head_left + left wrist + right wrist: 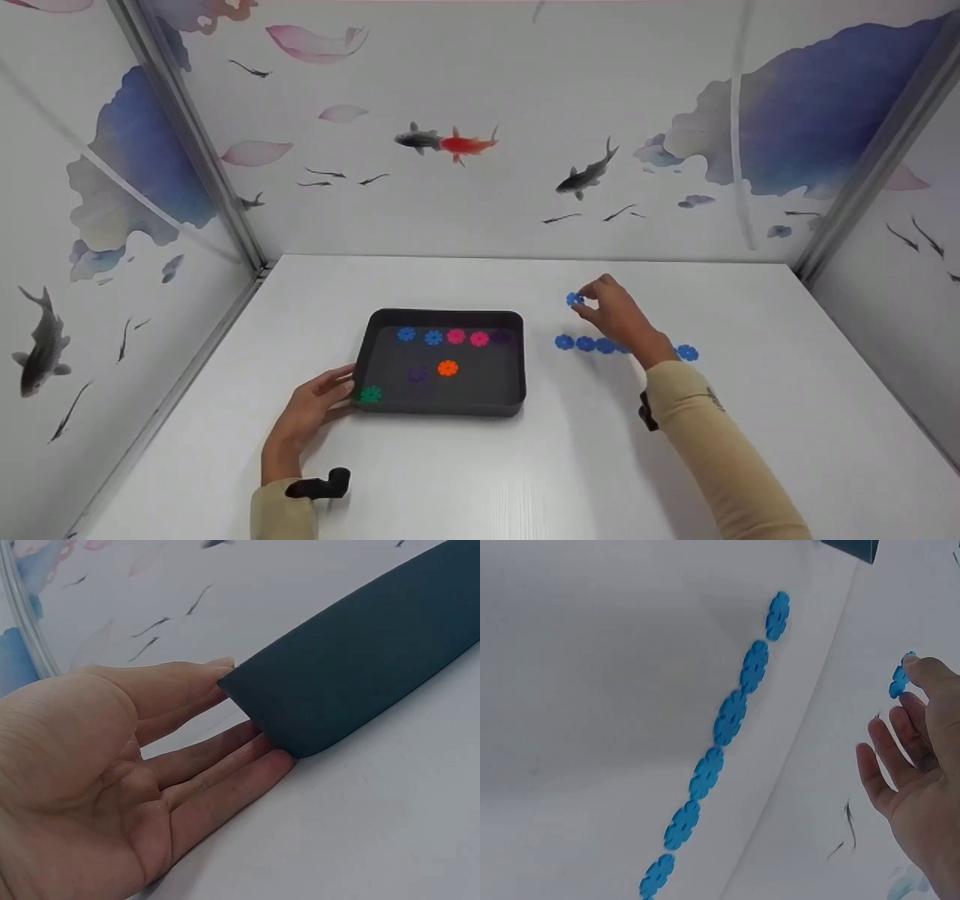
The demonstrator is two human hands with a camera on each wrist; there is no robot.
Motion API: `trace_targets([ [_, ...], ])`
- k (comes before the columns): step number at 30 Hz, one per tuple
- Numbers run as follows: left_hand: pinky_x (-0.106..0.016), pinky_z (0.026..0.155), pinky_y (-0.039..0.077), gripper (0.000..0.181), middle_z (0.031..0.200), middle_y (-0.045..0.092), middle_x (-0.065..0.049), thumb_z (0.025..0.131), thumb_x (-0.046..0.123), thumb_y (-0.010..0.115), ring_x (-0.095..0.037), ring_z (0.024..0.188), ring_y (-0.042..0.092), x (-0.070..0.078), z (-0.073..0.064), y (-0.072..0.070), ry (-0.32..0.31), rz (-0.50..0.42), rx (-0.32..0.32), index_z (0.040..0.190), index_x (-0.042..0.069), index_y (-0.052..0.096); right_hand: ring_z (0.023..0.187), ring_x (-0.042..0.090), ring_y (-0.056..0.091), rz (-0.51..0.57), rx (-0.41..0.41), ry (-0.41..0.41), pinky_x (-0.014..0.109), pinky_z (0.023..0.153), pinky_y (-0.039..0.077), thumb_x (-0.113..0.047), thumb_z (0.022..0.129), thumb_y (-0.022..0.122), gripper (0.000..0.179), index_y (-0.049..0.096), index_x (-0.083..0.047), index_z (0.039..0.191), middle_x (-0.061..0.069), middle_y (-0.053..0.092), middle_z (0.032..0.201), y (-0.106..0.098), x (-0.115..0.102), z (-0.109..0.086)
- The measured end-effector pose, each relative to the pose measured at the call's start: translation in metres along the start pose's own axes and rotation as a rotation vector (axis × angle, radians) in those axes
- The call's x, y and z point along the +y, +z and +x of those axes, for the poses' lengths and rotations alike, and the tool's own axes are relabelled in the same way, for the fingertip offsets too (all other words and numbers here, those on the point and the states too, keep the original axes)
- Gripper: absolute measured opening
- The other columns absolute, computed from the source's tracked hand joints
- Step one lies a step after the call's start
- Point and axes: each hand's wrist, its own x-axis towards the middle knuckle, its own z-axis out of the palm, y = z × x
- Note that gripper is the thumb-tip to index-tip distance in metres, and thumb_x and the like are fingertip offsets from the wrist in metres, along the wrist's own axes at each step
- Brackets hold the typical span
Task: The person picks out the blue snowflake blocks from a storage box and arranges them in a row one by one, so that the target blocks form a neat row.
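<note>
A dark grey tray stands left of centre on the white table. Fairly straight fingers of my left hand touch its left side; in the left wrist view the fingertips meet the tray wall at its rim and lower edge. My right hand pinches a blue snowflake disc between thumb and fingertips, raised above the far part of the table. Below that hand lies a row of blue snowflake discs, partly hidden by the wrist. The right wrist view shows several of these discs end to end.
Inside the tray lie two blue discs, two pink discs, an orange disc, a green disc and dark purple discs. White panels with painted fish enclose the table's back and sides.
</note>
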Motion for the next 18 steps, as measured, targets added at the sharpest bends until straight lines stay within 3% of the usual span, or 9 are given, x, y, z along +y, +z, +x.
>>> trace_targets([
  [12,-0.040,0.109,0.051,0.052,0.153,0.046,-0.022,0.102,0.020,0.060,-0.031,0.133,0.054,0.003,0.000,0.001,-0.013,0.007,0.017,0.150,0.006,0.045,0.110,0.040,0.056,-0.042,0.039,0.057,0.055,0.100,0.052,-0.016,0.098,0.063,0.037,0.060,0.010,0.123,0.027,0.053,0.119,-0.032,0.054,-0.030],
  [18,-0.041,0.110,0.051,0.053,0.154,0.045,-0.021,0.102,0.021,0.060,-0.035,0.138,0.050,0.003,0.000,0.001,-0.022,0.011,0.010,0.150,0.006,0.045,0.110,0.040,0.054,-0.068,0.008,0.124,0.056,0.102,0.051,-0.018,0.099,0.061,0.039,0.057,0.010,0.126,0.027,0.051,0.121,-0.046,0.074,-0.044],
])
